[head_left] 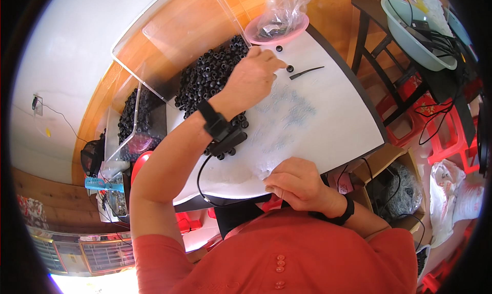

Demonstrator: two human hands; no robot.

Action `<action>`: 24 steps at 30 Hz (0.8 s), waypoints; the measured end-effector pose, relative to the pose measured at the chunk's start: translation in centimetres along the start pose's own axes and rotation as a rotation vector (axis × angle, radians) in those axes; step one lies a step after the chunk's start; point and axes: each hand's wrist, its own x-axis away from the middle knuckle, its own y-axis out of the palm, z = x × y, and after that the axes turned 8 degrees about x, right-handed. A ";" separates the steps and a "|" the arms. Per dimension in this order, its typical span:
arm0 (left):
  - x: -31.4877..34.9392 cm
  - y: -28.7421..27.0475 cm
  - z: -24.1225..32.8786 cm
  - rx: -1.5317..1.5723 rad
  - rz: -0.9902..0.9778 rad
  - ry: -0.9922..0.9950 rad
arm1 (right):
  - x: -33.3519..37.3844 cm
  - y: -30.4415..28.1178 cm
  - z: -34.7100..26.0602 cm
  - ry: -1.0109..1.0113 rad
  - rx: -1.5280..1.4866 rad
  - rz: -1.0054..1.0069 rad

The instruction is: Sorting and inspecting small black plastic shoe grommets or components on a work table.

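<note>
My left hand (251, 81) reaches over the far part of the white-topped table (343, 114). Its index finger is stretched out, its tip close to a small black hollow bead-like piece (290, 68); whether they touch is unclear. A large heap of similar black pieces (205, 78) lies beside that hand, partly covered by my forearm. Near the front edge, my right hand (294, 184) is closed in a pinch, and what its fingertips hold cannot be made out. Tiny pale-blue and clear bits (289, 107) are scattered between my hands. A thin black tapered strip (307, 72) lies beyond them.
A pink bowl (279, 37) with a clear plastic bag stands at the far edge. Clear panels (136, 119) border the heap on the left. A cable (200, 178) hangs from my left wrist device. To the right are a cardboard box (384, 163), red stools and a pale basin (410, 32).
</note>
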 end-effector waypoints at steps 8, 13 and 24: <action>-1.9 4.7 -1.8 -0.048 -0.040 -0.005 | -0.1 0.1 0.0 -0.006 0.005 -0.015; -2.3 4.9 -1.9 -0.094 0.064 0.026 | 0.0 -0.3 0.0 0.004 -0.004 -0.072; 3.7 -8.5 -2.8 -0.342 0.176 -0.527 | -0.1 0.2 -0.3 -0.001 0.001 -0.038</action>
